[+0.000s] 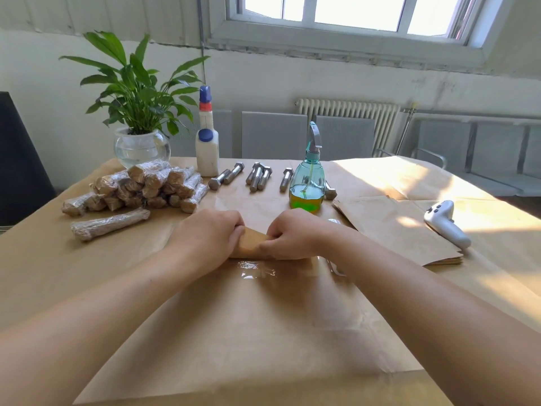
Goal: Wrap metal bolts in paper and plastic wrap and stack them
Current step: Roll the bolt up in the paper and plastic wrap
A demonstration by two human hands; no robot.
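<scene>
This looks like a plain workroom or office used for packing. A table covered in brown paper fills the lower frame, with loose steel bolts and a pile of wrapped bundles at centre left. Behind stand a potted plant, a white radiator, a row of grey chairs and a window at upper right.

Sunlit window above a white radiator, grey chairs along the pale wall.
</scene>
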